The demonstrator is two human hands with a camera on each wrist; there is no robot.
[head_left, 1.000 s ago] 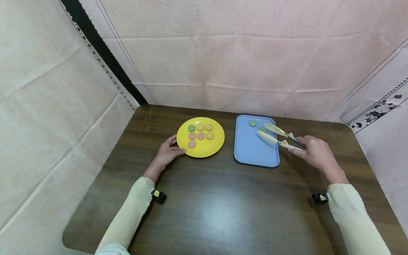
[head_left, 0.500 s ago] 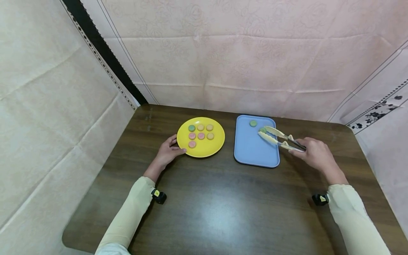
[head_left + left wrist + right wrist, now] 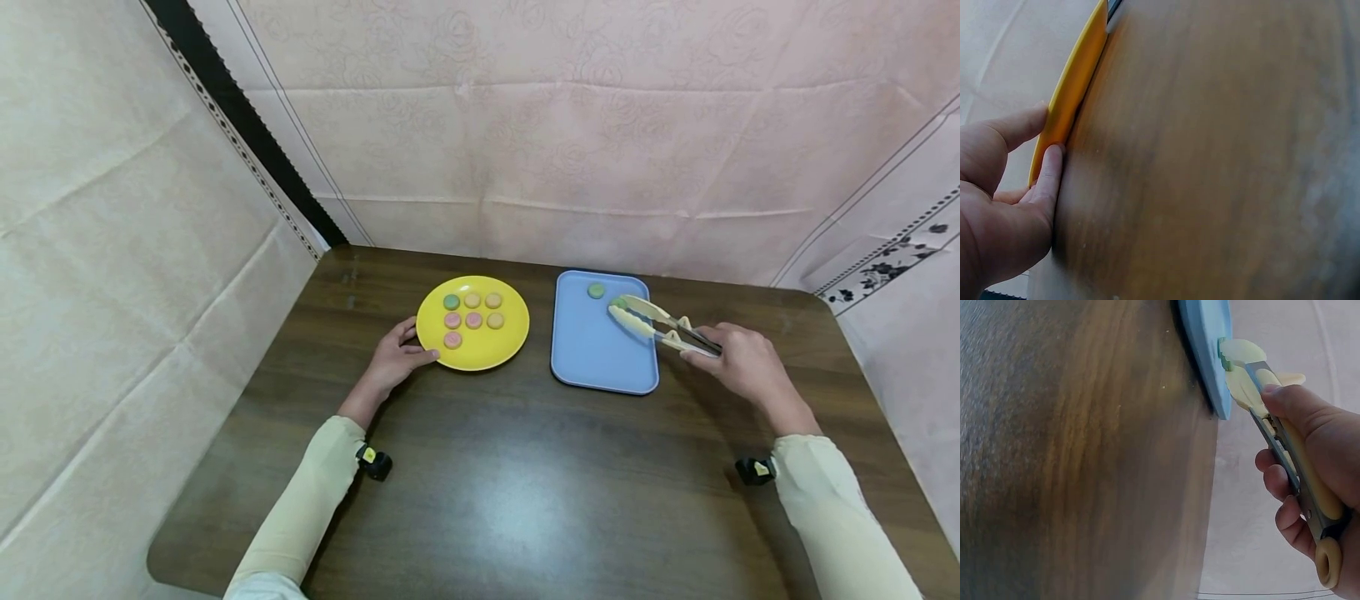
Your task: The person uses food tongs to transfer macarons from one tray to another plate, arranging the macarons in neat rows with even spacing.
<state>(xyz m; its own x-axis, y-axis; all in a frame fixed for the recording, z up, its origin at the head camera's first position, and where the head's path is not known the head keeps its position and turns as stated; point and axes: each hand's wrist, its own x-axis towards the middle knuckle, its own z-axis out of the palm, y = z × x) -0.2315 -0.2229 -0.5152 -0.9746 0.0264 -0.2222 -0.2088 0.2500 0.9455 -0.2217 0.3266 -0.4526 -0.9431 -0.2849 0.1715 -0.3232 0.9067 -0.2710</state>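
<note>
My left hand point(image 3: 392, 360) holds the rim of a round yellow plate point(image 3: 498, 346), its fingers at the left edge. In the left wrist view the digits lie on both sides of the plate's rim point(image 3: 1072, 81). Several small macarons in pink, pale yellow and green sit on the plate in short rows. My right hand point(image 3: 742, 360) grips tongs point(image 3: 675, 333) with cream tips, which reach over the blue tray point(image 3: 600, 358). Between the tong tips is a green macaron point(image 3: 618, 304); the right wrist view shows its edge point(image 3: 1225, 357). Another green macaron point(image 3: 596, 290) lies at the tray's far side.
Plate and tray stand side by side near the back of a brown wooden table point(image 3: 495, 483), a narrow gap between them. Pale patterned cloth point(image 3: 562, 150) hangs behind the table. Black wrist cameras point(image 3: 375, 463) are strapped at both sleeves.
The tong tips have drawn closer together around the green macaron on the tray. My left hand and the plate stay where they were.
</note>
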